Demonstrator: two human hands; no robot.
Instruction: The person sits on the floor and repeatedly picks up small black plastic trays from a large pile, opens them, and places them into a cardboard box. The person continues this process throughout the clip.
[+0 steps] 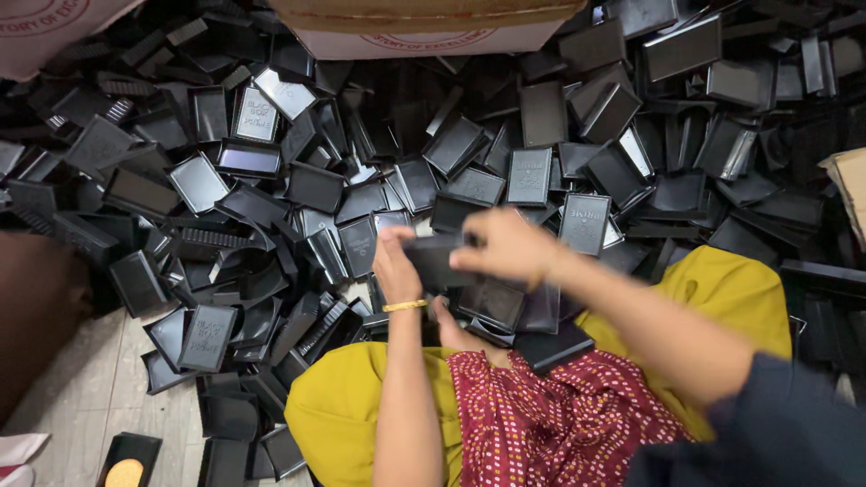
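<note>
Head view, looking straight down: the left hand and the right hand meet over the lap, both closed on one black plastic case. The left hand's grip wraps the case's left end, fingers curled over the top edge; a gold bangle sits on that wrist. The right hand's grip pinches the case's right end from above, thumb and fingers pressed shut on it. The case is held level, just above the knees, which are covered by yellow cloth and a red dotted garment.

Just under the hands, a few more black cases lie stacked on the lap, one flat piece resting on the red fabric.

Beyond the knees a large heap of black cases and lids spreads across the floor, tilted every way, some open side up and empty, some face up with pale lettering on a rectangular panel. At the top edge stands a cardboard box with a red round stamp on its pale flap; its inside cannot be seen. At lower left, on the tiled floor, lies one black tray holding an orange disc.
</note>
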